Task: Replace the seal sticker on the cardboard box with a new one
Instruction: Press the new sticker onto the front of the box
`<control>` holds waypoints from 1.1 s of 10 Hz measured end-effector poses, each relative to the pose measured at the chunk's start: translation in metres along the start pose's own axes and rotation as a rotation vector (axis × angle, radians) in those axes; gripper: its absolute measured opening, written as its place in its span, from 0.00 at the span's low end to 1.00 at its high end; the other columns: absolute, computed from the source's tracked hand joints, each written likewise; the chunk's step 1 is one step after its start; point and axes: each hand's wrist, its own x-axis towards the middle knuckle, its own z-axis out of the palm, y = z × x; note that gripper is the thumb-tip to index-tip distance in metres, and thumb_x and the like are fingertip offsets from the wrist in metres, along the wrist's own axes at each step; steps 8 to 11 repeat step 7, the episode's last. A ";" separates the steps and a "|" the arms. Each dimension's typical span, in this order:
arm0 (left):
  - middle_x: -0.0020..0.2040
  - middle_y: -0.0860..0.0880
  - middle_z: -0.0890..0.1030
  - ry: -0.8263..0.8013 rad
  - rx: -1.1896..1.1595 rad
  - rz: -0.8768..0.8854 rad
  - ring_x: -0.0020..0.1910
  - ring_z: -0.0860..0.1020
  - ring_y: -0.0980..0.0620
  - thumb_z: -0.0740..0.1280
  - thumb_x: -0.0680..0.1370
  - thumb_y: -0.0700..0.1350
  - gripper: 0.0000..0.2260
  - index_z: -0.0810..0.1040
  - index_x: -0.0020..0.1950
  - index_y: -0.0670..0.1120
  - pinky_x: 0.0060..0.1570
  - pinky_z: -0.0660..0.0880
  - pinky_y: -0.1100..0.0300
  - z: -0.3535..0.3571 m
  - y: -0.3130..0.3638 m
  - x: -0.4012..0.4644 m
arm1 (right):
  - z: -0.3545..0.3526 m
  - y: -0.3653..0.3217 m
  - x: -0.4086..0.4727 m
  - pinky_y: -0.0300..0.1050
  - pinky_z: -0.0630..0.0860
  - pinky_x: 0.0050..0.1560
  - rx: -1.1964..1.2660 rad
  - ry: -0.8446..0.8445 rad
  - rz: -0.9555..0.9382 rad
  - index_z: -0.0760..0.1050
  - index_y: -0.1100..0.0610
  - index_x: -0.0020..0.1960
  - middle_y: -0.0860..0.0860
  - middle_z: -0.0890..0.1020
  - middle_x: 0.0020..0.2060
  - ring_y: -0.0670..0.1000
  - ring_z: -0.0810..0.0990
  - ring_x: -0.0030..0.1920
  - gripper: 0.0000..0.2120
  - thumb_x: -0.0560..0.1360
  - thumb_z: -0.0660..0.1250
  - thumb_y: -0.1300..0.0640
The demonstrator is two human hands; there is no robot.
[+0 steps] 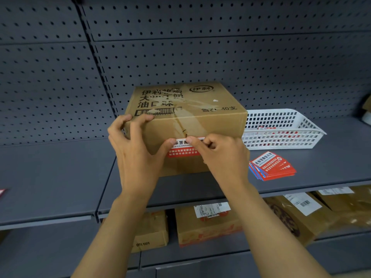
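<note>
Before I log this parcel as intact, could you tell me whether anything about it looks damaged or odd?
Yes: the brown cardboard box has a worn top, its black print and barcode scuffed away in patches under wrinkled clear tape. The red-and-white seal sticker on its front looks flat.

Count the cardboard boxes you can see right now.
4: the box both hands hold on the shelf; three on the lower shelf, left, middle, right. More may be hidden.
</note>
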 end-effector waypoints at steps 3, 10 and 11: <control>0.70 0.46 0.62 -0.063 0.014 0.025 0.73 0.63 0.47 0.79 0.70 0.48 0.28 0.73 0.66 0.56 0.65 0.67 0.58 -0.012 -0.008 0.003 | -0.013 0.034 0.003 0.51 0.78 0.35 -0.025 0.008 0.048 0.78 0.53 0.31 0.50 0.80 0.23 0.57 0.79 0.30 0.34 0.69 0.59 0.22; 0.71 0.45 0.65 0.003 -0.014 0.019 0.65 0.63 0.69 0.72 0.77 0.40 0.23 0.73 0.71 0.52 0.60 0.57 0.84 -0.037 0.005 -0.006 | -0.049 0.037 -0.005 0.51 0.79 0.35 0.032 -0.020 0.074 0.76 0.54 0.30 0.51 0.80 0.23 0.55 0.79 0.28 0.32 0.74 0.60 0.27; 0.71 0.45 0.65 0.003 -0.014 0.019 0.65 0.63 0.69 0.72 0.77 0.40 0.23 0.73 0.71 0.52 0.60 0.57 0.84 -0.037 0.005 -0.006 | -0.049 0.037 -0.005 0.51 0.79 0.35 0.032 -0.020 0.074 0.76 0.54 0.30 0.51 0.80 0.23 0.55 0.79 0.28 0.32 0.74 0.60 0.27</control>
